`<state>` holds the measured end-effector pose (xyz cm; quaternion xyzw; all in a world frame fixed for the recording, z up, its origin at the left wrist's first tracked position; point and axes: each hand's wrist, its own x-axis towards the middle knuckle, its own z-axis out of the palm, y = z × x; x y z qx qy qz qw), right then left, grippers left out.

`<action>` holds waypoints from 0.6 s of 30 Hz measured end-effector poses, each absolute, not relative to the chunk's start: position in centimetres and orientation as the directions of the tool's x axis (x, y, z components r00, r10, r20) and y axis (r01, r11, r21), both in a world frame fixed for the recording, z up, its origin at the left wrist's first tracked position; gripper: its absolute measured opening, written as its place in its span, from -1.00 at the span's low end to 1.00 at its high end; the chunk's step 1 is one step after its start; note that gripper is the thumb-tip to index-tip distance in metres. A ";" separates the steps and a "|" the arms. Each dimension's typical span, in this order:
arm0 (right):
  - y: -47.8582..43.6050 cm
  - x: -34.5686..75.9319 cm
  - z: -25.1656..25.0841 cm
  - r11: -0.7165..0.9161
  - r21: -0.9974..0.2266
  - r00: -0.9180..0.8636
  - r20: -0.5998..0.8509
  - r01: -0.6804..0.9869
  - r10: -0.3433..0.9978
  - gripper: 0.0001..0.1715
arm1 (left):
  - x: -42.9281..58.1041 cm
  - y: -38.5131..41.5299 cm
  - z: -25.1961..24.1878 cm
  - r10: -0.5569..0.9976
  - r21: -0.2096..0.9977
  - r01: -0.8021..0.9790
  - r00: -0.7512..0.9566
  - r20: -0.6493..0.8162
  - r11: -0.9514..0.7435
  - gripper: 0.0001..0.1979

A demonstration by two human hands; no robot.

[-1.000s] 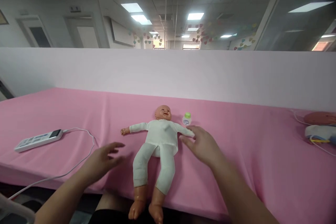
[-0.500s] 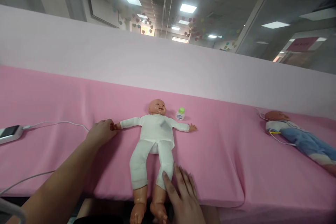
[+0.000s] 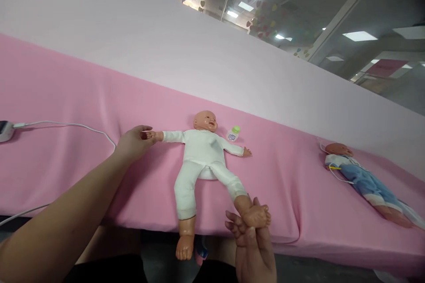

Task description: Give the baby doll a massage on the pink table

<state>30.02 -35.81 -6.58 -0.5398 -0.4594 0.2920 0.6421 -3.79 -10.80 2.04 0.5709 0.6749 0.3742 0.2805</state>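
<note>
A baby doll point(image 3: 202, 154) in a white suit lies on its back on the pink-covered table point(image 3: 66, 97), its feet over the near edge. My left hand point(image 3: 134, 141) is closed around the doll's outstretched hand at the left. My right hand point(image 3: 250, 239) grips the doll's foot from below and holds that leg out to the right. The doll's other leg hangs straight over the edge. A small white bottle with a green cap point(image 3: 233, 133) stands beside the doll's head.
A second doll point(image 3: 361, 177) in blue trousers lies at the right with a white cord on it. A white cable point(image 3: 66, 126) runs left to a device point(image 3: 5, 130) at the frame edge. A pale partition wall point(image 3: 166, 44) backs the table.
My left hand went from hovering to holding the doll's hand. My right hand left the doll's other arm, came down to its leg, then took the foot and swung it right.
</note>
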 end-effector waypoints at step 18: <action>-36.5 30.7 -5.6 0.366 -0.724 0.155 0.543 0.585 0.825 -0.46 | 0.5 -9.2 0.7 0.955 0.929 -0.369 -0.267 -0.128 0.021 -0.80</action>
